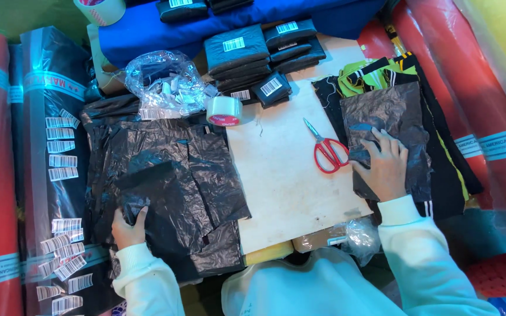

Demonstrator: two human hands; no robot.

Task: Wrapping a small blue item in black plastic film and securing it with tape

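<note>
Black bags (171,193) lie piled at near left, the left hand (127,227) pinching one, while the right hand (385,167) presses flat on a bag (390,117) covering folded garments (376,76), beside red scissors (326,149).

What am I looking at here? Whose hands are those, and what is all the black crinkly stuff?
The one picture comes from a camera worn on a person's head, looking down at their own two hands. The left hand grips a corner of the black plastic bags piled on the left. The right hand presses flat on a black bag lying over folded clothes. Between them sits a pale board with red scissors and a roll of tape. Wrapped black parcels are stacked behind.
</note>
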